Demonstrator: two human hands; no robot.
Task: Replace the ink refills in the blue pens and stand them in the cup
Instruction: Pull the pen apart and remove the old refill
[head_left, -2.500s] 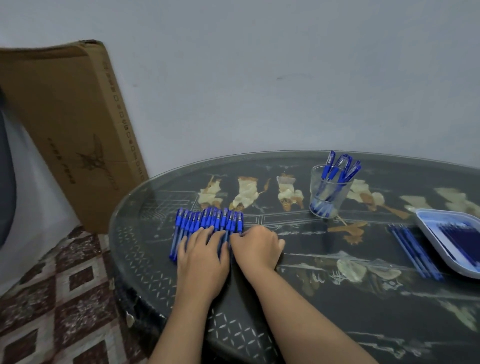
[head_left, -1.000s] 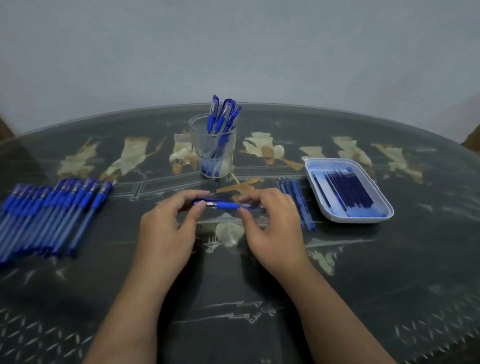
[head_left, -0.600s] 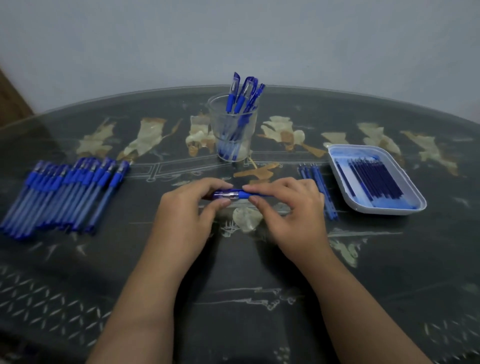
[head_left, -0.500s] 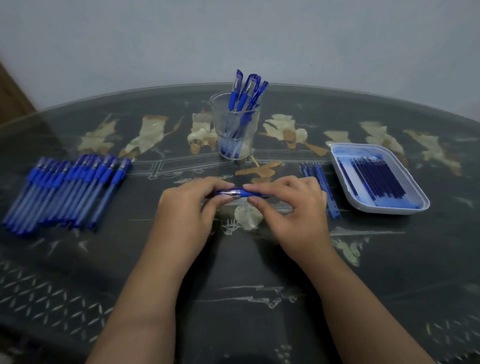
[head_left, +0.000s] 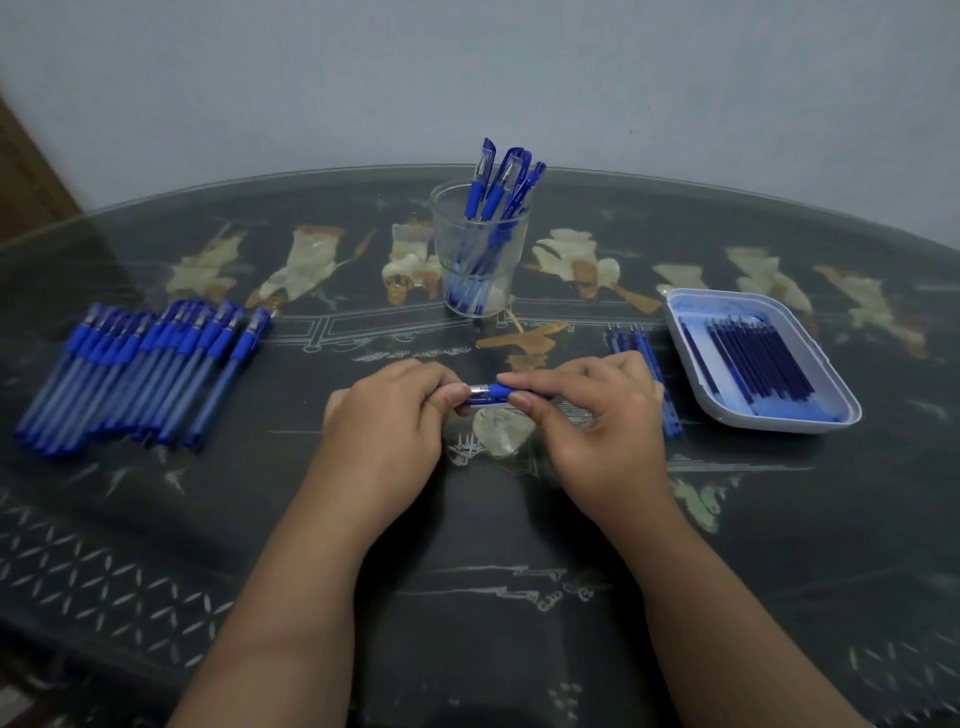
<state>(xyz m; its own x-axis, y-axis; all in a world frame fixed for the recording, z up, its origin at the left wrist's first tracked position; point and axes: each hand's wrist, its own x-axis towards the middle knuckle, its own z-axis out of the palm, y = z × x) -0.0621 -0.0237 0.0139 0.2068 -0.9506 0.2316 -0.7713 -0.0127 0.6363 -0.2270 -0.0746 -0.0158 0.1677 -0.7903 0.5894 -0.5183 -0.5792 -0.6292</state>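
Pen (head_left: 488, 395) lies crosswise between both hands just above the table (head_left: 467, 597), its long axis left to right. Left hand (head_left: 387, 436) pinches the tip end and right hand (head_left: 597, 415) pinches the barrel, so unscrewing looks next; the cup (head_left: 480, 249) stands straight ahead.

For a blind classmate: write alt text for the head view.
The left hand and right hand grip one blue pen above a dark table. Behind stands a glass cup of pens; a row of pens lies left, a tray of refills right.
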